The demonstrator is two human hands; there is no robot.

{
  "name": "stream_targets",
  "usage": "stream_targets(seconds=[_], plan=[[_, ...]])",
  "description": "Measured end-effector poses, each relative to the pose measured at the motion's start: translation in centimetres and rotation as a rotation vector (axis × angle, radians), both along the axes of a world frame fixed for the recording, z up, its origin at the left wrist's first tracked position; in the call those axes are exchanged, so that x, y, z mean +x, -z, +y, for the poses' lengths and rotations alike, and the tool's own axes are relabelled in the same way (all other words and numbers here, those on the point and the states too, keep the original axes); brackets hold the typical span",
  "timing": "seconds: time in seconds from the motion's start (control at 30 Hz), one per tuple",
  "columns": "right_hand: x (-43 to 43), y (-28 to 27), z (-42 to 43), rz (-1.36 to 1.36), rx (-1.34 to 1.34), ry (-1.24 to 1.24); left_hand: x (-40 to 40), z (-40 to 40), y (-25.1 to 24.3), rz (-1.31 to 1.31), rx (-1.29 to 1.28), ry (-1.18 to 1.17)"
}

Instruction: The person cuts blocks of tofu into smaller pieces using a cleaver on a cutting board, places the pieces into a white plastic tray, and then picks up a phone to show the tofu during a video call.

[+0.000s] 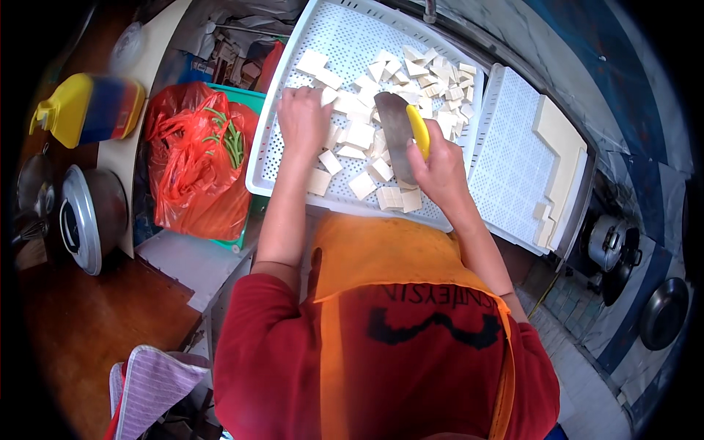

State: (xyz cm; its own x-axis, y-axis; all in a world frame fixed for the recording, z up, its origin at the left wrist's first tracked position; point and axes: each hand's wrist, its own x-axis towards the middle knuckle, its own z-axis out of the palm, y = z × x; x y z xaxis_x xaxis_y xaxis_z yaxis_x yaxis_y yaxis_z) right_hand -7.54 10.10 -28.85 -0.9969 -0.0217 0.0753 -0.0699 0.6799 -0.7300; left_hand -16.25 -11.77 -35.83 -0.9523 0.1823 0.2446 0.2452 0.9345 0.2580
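A white perforated plastic tray [352, 25] lies before me with many pale blocks, probably tofu, scattered over it. My right hand [440, 159] grips the yellow handle of a broad-bladed knife [393, 126], its metal blade resting among the pieces right of the tray's middle. At the tray's left side, my left hand [305, 118] touches or hovers over pale pieces; its fingertips are partly hidden, so whether it holds one is unclear. Near it lie a pale block [312, 62] above and another block [318, 182] below.
A second perforated tray [506, 148] at the right bears a large pale slab [561, 148]. On the left, a red plastic bag [192, 165] with green vegetables sits on a green crate [258, 99]. Farther left are a lidded metal pot [82, 220] and a yellow plastic jug [71, 110].
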Motion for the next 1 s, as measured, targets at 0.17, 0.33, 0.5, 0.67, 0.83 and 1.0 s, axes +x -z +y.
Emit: stream_targets(seconds=[0.17, 0.33, 0.5, 0.67, 0.83, 1.0], plan=[[0.0, -1.4, -0.8, 0.078, 0.050, -0.057, 0.1, 0.0, -1.4, -0.439, 1.145, -0.211], [-0.9, -2.8, -2.6, 0.266, 0.106, -0.124, 0.1, 2.2, -1.7, -0.685, 1.858, -0.056], [-1.4, -4.0, -3.8, 0.283, 0.160, -0.104, 0.0, 4.4, -2.2, -0.624, 1.870, -0.067], [-1.9, -4.1, -3.7, 0.262, 0.167, -0.115, -0.3, 5.0, -2.3, -0.643, 1.880, -0.047], [-2.2, -4.0, -3.5, 0.276, 0.202, -0.114, -0.6, 5.3, -3.0, -0.652, 1.899, -0.039], [-2.5, -3.8, -3.7, 0.305, 0.185, -0.120, -0.9, 5.1, -3.0, -0.662, 1.940, -0.005]])
